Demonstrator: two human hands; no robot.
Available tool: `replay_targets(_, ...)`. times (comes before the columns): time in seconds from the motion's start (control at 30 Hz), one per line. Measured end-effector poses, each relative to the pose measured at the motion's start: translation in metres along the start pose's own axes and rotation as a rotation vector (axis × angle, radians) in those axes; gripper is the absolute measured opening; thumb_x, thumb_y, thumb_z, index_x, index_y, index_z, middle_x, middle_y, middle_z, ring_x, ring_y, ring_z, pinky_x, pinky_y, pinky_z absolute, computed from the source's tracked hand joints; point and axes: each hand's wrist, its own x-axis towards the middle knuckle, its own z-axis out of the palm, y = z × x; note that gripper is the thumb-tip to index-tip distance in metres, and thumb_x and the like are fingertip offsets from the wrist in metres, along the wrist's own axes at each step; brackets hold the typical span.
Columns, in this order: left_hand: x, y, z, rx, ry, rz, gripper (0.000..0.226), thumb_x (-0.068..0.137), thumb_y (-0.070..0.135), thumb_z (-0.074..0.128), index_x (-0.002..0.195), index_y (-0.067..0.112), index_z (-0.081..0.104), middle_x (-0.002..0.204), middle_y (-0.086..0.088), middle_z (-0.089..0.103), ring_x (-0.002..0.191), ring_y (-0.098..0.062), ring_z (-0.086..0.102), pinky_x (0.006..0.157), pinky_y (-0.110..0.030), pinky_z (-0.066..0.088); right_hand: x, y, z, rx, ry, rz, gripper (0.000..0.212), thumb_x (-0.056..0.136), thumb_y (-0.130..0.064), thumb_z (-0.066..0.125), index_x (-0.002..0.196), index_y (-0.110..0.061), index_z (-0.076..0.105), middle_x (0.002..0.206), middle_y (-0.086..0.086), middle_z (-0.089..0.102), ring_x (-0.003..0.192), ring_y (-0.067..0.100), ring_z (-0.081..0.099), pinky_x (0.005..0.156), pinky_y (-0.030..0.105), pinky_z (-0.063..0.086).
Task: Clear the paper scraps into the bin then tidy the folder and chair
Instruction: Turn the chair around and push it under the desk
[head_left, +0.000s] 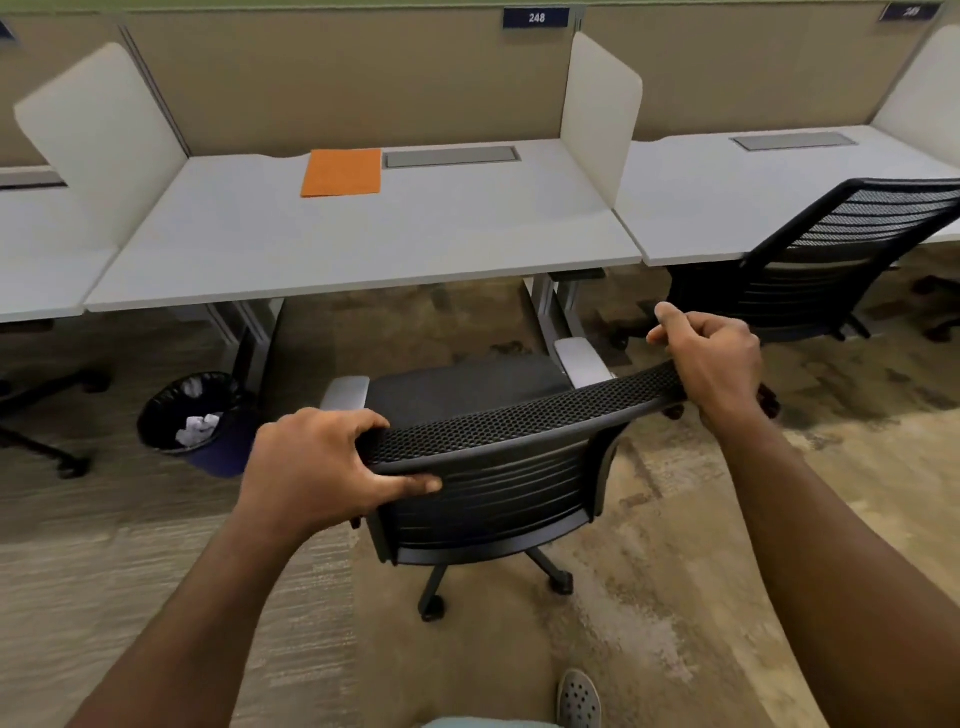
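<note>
At nine o'clock the bin (195, 423) already holds white paper scraps (197, 428). The left hand (317, 467) and right hand (711, 358), fingers clamped on the chair (493, 452) backrest, haven't tucked it in yet; the orange folder (342, 172) lies flat at twelve o'clock.

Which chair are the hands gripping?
The near chair facing desk 248: both hands grip its backrest top. The other chair stands untouched at the right desk.

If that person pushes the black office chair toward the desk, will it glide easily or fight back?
The chair will probably roll readily: casters show at its base. It may swivel or veer, since it stands on one central post, so the left hand and right hand gripping both ends of the backrest should help steer. The carpet might add some drag.
</note>
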Motion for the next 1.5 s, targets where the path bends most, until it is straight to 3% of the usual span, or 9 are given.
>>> replay_targets(0.1,-0.001,-0.029,-0.003,0.037,0.162,0.006,0.084,0.071,0.092,0.031,0.096,0.024,0.074,0.082,0.005,0.075,0.073,-0.016,0.069,0.057,-0.026,0.044,-0.010,-0.019,0.016,-0.139,-0.093,-0.181,0.056,0.084,-0.070,0.039,0.079,-0.025,0.073,0.067,-0.007,0.064,0.071,0.013,0.058,0.066,0.033,0.042)
replay_targets(0.23,0.011,-0.069,-0.006,0.009,0.260,-0.005,0.079,0.085,0.079,0.023,0.108,0.019,0.069,0.106,-0.003,0.073,0.096,-0.024,0.068,0.069,-0.034,0.049,-0.012,-0.046,0.045,-0.382,-0.211,-0.440,0.068,0.087,-0.074,0.026,0.100,-0.027,0.073,0.103,0.001,0.072,0.099,0.025,0.061,0.088,0.042,0.046)
replay_targets(0.37,0.030,-0.109,-0.008,0.007,0.323,-0.035,0.072,0.088,0.073,0.030,0.113,0.017,0.068,0.118,-0.005,0.070,0.108,-0.026,0.064,0.079,-0.037,0.049,-0.003,-0.066,0.079,-0.606,-0.406,-0.392,0.093,0.077,-0.085,0.003,0.075,-0.023,0.073,0.076,0.007,0.067,0.065,0.022,0.050,0.061,0.034,0.039)
replay_targets(0.57,0.062,-0.168,-0.008,0.114,0.440,-0.204,0.063,0.091,0.067,0.030,0.089,0.017,0.069,0.080,-0.003,0.070,0.074,-0.024,0.062,0.059,-0.028,0.032,0.008,-0.102,0.135,-0.616,-0.396,-0.399,0.097,0.071,-0.089,0.002,0.059,-0.018,0.066,0.064,0.004,0.059,0.058,0.019,0.050,0.053,0.031,0.038)
replay_targets(0.73,0.096,-0.206,-0.003,0.103,0.452,-0.321,0.057,0.093,0.059,0.031,0.075,0.016,0.063,0.076,-0.004,0.065,0.070,-0.025,0.058,0.059,-0.031,0.032,0.025,-0.127,0.175,-0.597,-0.391,-0.367,0.095,0.071,-0.091,0.007,0.056,-0.016,0.063,0.061,0.005,0.061,0.058,0.023,0.056,0.055,0.034,0.045)
replay_targets(0.8,0.111,-0.223,-0.001,0.089,0.390,-0.336,0.058,0.093,0.059,0.033,0.097,0.014,0.069,0.109,-0.011,0.068,0.104,-0.033,0.060,0.080,-0.040,0.046,0.036,-0.135,0.191,-0.613,-0.425,-0.366,0.098,0.069,-0.092,0.004,0.066,-0.016,0.066,0.068,0.005,0.064,0.066,0.024,0.059,0.062,0.037,0.050)
replay_targets(0.93,0.143,-0.255,0.004,0.118,0.228,-0.385,0.072,0.089,0.068,0.026,0.133,0.018,0.054,0.152,-0.012,0.039,0.140,-0.032,0.032,0.112,-0.048,0.024,0.064,-0.152,0.223,-0.654,-0.482,-0.362,0.099,0.070,-0.090,0.003,0.092,-0.020,0.069,0.085,0.006,0.064,0.081,0.028,0.057,0.068,0.039,0.046)
replay_targets(1.33,0.238,-0.321,0.016,0.137,0.119,-0.578,0.079,0.084,0.072,0.018,0.143,0.025,0.040,0.161,-0.007,0.020,0.147,-0.030,0.016,0.118,-0.050,0.015,0.144,-0.189,0.310,-0.585,-0.456,-0.375,0.091,0.072,-0.088,0.004,0.073,-0.022,0.066,0.070,-0.002,0.059,0.064,0.019,0.049,0.057,0.033,0.034)
replay_targets(1.5,0.264,-0.341,0.027,0.090,0.187,-0.663,0.076,0.086,0.068,0.020,0.146,0.023,0.037,0.162,-0.007,0.016,0.148,-0.030,0.011,0.117,-0.051,0.013,0.169,-0.198,0.345,-0.490,-0.381,-0.350,0.083,0.076,-0.084,0.015,0.118,-0.030,0.063,0.117,0.003,0.067,0.106,0.029,0.058,0.078,0.041,0.043)
